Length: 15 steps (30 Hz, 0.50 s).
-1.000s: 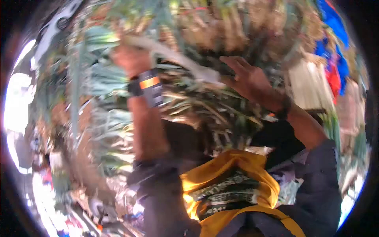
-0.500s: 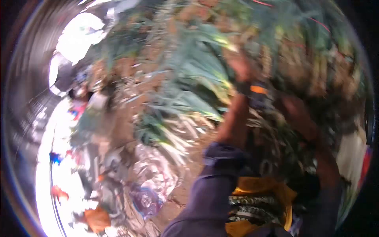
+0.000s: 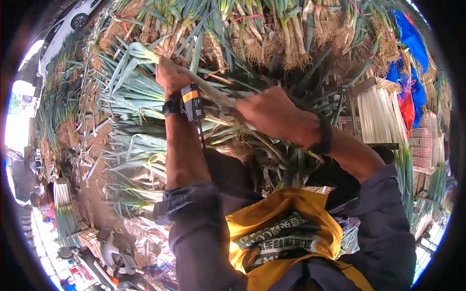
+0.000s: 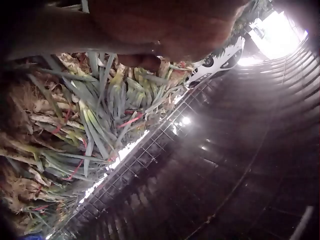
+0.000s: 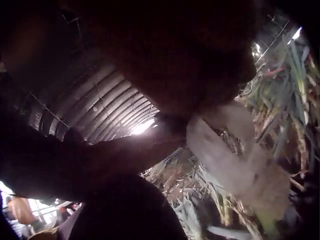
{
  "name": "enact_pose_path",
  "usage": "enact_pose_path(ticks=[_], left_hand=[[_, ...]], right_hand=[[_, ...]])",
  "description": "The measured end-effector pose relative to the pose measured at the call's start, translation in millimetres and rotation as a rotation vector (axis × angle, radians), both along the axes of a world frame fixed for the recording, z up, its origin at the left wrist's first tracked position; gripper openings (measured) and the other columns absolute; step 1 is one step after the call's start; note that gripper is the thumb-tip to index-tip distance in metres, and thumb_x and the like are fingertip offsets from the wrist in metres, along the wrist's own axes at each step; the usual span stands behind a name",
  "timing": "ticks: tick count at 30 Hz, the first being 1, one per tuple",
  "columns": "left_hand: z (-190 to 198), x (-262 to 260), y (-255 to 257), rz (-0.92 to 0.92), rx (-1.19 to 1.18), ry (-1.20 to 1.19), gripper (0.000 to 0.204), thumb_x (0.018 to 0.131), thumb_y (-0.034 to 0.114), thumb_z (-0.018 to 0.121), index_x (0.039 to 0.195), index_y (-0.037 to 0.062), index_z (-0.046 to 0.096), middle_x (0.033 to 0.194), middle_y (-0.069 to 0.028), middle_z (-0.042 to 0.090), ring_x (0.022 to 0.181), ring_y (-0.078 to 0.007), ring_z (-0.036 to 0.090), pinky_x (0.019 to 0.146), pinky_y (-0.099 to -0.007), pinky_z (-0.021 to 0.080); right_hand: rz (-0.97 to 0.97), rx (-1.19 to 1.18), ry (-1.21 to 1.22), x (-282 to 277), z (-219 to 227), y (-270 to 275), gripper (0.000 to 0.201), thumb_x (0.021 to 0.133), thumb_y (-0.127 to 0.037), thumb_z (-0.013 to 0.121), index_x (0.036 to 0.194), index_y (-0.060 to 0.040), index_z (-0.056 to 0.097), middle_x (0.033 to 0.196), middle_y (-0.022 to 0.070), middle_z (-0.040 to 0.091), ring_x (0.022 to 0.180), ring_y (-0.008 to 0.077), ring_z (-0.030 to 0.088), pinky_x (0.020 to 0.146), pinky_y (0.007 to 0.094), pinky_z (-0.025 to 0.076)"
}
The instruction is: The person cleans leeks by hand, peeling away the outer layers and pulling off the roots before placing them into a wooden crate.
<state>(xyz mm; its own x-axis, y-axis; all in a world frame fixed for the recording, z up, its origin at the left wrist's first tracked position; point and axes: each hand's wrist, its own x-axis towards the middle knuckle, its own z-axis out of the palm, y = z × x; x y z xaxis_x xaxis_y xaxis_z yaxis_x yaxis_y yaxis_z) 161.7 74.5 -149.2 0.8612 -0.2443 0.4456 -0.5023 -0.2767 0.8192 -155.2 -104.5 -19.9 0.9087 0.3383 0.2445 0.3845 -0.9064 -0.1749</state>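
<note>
A long green onion lies slantwise between the two hands in the head view, its green leaves up at the left and its pale end at the right. My left hand grips the stalk just below the leaves. At the pale end, my right hand has its fingers curled. In the right wrist view, its thumb and fingers pinch a whitish outer layer that hangs loose; the hand itself is dark there. Under the stalk lies a heap of green onions with leaves pointing left.
Rooty bundles of unpeeled green onions line the far side. White peeled stalks stand stacked at the right, near blue bags and a wire crate. A scooter stands lower left, a white car upper left.
The right hand, spread with straight fingers near the stalk's end a second ago, now has its fingers curled there. The head view swung left and came back. My left hand keeps its grip.
</note>
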Motion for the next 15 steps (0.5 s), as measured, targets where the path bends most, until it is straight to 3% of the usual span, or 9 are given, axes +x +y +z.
enact_pose_path(ticks=[1,2,3,4,6,8,10,12,15], left_hand=[[-5.5,2.2,-7.6,-0.021,-0.218,0.153,0.016,0.085,0.018,0.065,0.092,0.0039,0.061,0.087,-0.0101,0.065,0.075,-0.0234,0.062,0.066,-0.0367,0.051],[-27.1,27.0,-6.3,0.015,-0.028,0.073,0.018,0.089,0.022,0.061,0.091,0.0039,0.061,0.087,-0.0079,0.065,0.075,-0.02,0.061,0.066,-0.035,0.05],[7.4,-3.1,-23.1,0.001,-0.436,0.459,0.021,0.092,0.024,0.059,0.092,0.0038,0.061,0.086,-0.0059,0.064,0.076,-0.0185,0.059,0.066,-0.0352,0.049],[44.9,-35.3,-40.6,0.105,-0.94,0.764,0.024,0.095,0.027,0.057,0.092,0.0037,0.061,0.085,-0.0039,0.062,0.076,-0.017,0.058,0.066,-0.0353,0.047],[49.8,-47.5,-44.9,0.126,-0.575,0.436,0.027,0.099,0.03,0.053,0.089,0.0058,0.06,0.085,-0.0037,0.062,0.072,-0.0198,0.056,0.065,-0.0386,0.048],[39.0,-48.6,-47.8,0.041,-0.548,0.302,0.027,0.099,0.03,0.054,0.089,0.0049,0.058,0.083,-0.0051,0.062,0.071,-0.0202,0.057,0.064,-0.0376,0.05],[76.4,-72.6,-68.5,-0.013,-1.097,0.72,0.029,0.099,0.029,0.058,0.091,0.0015,0.058,0.08,-0.007,0.06,0.068,-0.0188,0.058,0.06,-0.0353,0.052],[53.7,-58.3,-67.2,-0.002,-0.597,0.326,0.029,0.099,0.03,0.061,0.093,0.0025,0.058,0.08,-0.0061,0.061,0.067,-0.018,0.058,0.06,-0.0346,0.052],[28.5,-34.4,-59.4,0.073,-0.242,-0.186,0.026,0.098,0.03,0.063,0.1,0.0045,0.058,0.08,-0.0056,0.062,0.065,-0.0171,0.058,0.057,-0.0338,0.052]], right_hand=[[-0.007,-0.023,-0.001,-10.2,5.6,0.1,0.013,0.082,-0.013,0.063,0.092,-0.0054,0.06,0.071,0.0105,0.067,0.063,0.03,0.07,0.054,0.0432,0.055],[-0.022,-0.046,-0.001,-19.6,9.9,0.2,0.013,0.082,-0.013,0.063,0.092,-0.0051,0.059,0.071,0.0104,0.066,0.063,0.0293,0.07,0.052,0.0422,0.055],[-0.037,-0.067,-0.002,-29.9,13.4,0.8,0.013,0.083,-0.013,0.063,0.092,-0.0048,0.058,0.072,0.0103,0.066,0.062,0.0285,0.07,0.051,0.0412,0.054],[-0.05,-0.071,-0.008,-38.1,18.4,0.7,0.013,0.083,-0.012,0.063,0.093,-0.0047,0.058,0.072,0.0099,0.065,0.062,0.0277,0.07,0.051,0.0401,0.054],[-0.075,-0.065,-0.025,-53.4,31.1,-0.3,0.013,0.083,-0.012,0.062,0.093,-0.0048,0.057,0.074,0.0089,0.064,0.061,0.026,0.07,0.049,0.038,0.053],[-0.085,-0.073,-0.009,-69.5,45.9,-3.0,0.014,0.084,-0.012,0.062,0.094,-0.0047,0.057,0.075,0.0076,0.063,0.06,0.0244,0.069,0.048,0.0367,0.052],[-0.093,-0.129,0.01,-81.3,58.9,-6.9,0.016,0.084,-0.013,0.063,0.096,-0.0043,0.057,0.076,0.0065,0.062,0.058,0.0231,0.068,0.047,0.0363,0.052],[-0.129,-0.199,0.003,-92.2,65.9,-7.2,0.019,0.083,-0.014,0.063,0.098,-0.0042,0.057,0.076,0.0054,0.061,0.056,0.022,0.066,0.047,0.0356,0.051],[-0.137,-0.234,0.029,-109.2,83.4,-5.5,0.02,0.083,-0.015,0.064,0.1,-0.0058,0.058,0.075,0.0046,0.061,0.055,0.0209,0.064,0.047,0.0348,0.051]])
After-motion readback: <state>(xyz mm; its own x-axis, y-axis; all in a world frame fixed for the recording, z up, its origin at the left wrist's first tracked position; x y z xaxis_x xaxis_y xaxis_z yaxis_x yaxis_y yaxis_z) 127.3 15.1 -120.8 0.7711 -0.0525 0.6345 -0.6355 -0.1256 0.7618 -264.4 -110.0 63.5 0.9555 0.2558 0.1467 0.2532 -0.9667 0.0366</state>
